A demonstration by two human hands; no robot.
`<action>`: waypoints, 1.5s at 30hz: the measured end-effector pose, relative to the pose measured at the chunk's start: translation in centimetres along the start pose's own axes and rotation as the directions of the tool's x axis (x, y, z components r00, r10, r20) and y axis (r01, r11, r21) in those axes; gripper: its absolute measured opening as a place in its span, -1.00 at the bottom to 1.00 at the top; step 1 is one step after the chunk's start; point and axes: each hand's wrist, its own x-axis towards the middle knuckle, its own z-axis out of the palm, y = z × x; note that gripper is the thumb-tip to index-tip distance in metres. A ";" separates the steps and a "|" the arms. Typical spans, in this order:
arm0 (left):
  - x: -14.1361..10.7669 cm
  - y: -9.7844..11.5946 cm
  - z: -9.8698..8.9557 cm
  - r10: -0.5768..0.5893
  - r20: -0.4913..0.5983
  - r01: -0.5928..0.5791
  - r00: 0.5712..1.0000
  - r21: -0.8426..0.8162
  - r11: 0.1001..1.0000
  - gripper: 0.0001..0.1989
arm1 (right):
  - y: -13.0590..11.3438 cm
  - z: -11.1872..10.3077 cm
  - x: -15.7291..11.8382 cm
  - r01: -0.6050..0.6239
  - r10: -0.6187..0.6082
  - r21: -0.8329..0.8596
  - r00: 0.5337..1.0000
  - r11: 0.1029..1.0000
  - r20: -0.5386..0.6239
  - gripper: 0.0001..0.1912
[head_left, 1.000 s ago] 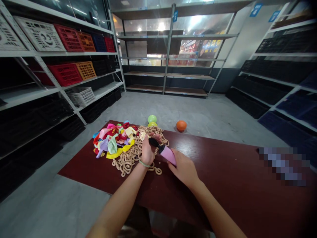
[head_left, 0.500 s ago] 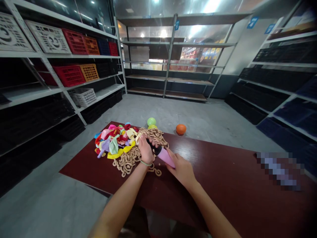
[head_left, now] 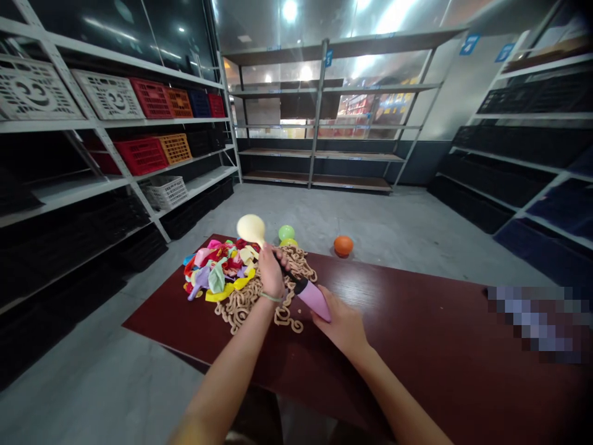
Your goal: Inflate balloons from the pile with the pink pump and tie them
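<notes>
My left hand is closed around the neck of a cream balloon, at the black front end of a hand balloon pump. The balloon is partly inflated and sticks up beyond my fingers; the nozzle is hidden in them. My right hand wraps round the pink barrel of the balloon pump. Between the hands a thin black length of the pump shows. Left of my left hand lies a pile of flat, colourful balloons. Tangled beige cord-like coils spread beneath and behind that hand.
A dark red table stands before me. Past its far edge are an orange balloon, a green balloon and a yellow one. A pixelated patch covers something at the right. Shelves with crates line the room.
The cream balloon has swelled and now rises above my left hand. My hands have drawn slightly apart, showing more of the pump's black part. The view has tilted up a little.
</notes>
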 end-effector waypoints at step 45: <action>1.9 -0.6 3.0 0.029 0.115 -0.044 0.993 0.130 0.991 -0.67 | -0.5 0.1 -0.1 -0.115 0.116 0.007 0.992 0.993 -0.042 -0.41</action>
